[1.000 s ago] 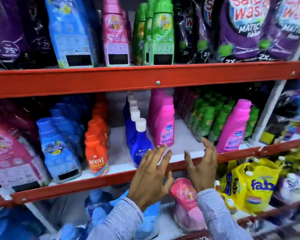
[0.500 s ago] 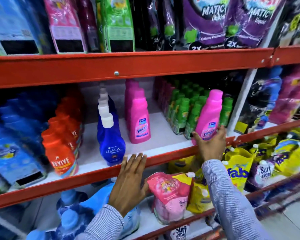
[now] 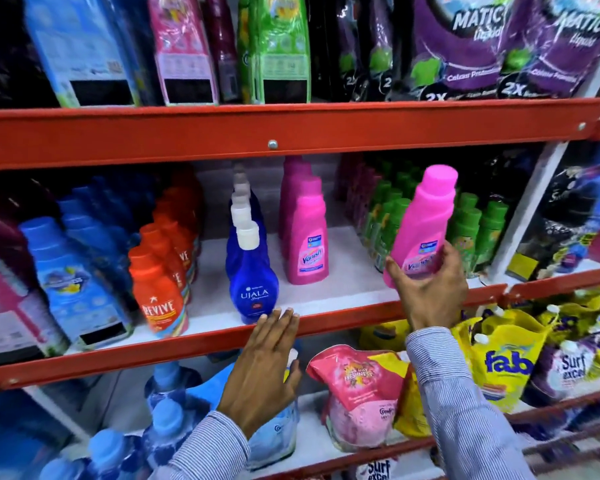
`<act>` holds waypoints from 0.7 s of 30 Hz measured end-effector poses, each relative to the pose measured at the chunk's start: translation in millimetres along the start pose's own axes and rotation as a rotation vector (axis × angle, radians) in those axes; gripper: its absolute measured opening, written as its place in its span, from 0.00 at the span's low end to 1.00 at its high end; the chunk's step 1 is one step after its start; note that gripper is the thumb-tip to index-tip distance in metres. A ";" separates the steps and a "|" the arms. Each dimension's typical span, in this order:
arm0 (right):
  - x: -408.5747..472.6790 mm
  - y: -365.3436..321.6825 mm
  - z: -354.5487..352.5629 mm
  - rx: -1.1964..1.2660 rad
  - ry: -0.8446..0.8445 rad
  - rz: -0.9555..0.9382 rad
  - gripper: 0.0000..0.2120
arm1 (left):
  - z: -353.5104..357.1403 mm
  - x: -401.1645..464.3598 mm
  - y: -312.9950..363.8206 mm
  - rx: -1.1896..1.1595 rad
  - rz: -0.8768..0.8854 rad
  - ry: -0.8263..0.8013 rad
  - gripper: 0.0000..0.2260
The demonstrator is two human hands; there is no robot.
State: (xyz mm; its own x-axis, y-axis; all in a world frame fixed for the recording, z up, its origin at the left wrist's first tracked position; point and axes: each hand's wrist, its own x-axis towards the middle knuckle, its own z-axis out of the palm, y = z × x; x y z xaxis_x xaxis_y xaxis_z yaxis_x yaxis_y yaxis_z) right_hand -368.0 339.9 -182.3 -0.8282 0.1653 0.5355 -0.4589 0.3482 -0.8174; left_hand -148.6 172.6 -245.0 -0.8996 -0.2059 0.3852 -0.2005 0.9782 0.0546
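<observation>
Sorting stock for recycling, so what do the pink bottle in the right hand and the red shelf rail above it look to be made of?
The pink bottle held by the right hand looks like opaque moulded plastic, smooth with a soft sheen: even colour, formed shoulders, matching cap. The red rail seems painted metal, semi-gloss: flat straight face with a bolt head.

The pink bottle [image 3: 421, 230] at the right end of the shelf rail [image 3: 343, 320] is showing one bright pink, cap included. The shelf rail is showing red, the sleeves [image 3: 447, 393] fine blue-and-white stripes, the Ujala bottle [image 3: 253, 289] deep blue under a white cap [image 3: 248, 233].
</observation>
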 end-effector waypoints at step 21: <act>-85.5 -53.3 72.8 -0.034 -0.309 -0.013 0.38 | 3.7 -14.7 -13.4 -0.093 -0.024 0.048 0.31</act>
State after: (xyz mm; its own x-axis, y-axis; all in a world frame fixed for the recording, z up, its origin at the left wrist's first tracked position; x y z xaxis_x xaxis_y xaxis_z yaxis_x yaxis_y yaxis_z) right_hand -296.1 240.1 -200.0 -0.8831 -0.1264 0.4518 -0.4639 0.3797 -0.8004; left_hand -134.1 162.4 -254.8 -0.8747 -0.2297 0.4267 -0.1826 0.9719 0.1488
